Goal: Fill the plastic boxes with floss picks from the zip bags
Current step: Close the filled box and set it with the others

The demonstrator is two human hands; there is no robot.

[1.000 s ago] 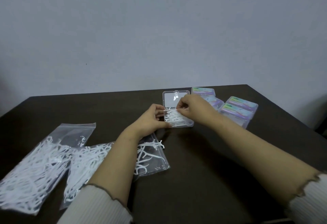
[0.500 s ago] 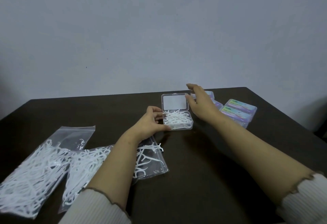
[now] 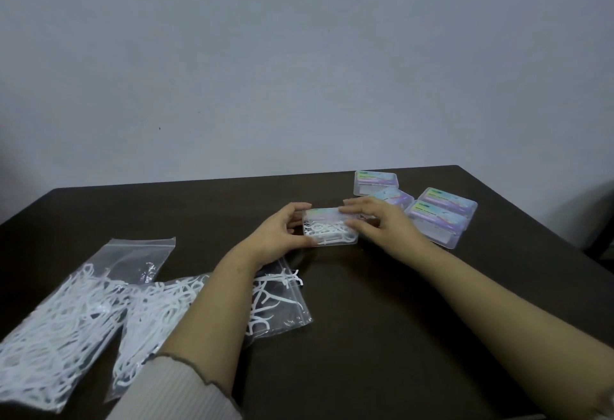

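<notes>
One head-worn camera looks forward and down from the table's (image 3: 365, 336) near edge, toward the wall (image 3: 299, 54) at 12 o'clock.

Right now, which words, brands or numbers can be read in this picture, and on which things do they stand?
None can be read.
Four closed boxes: coloured lid labels with print, too blurred to read.
Box in the hands: lid label blurred as well.
Zip bags: no print visible.
</notes>
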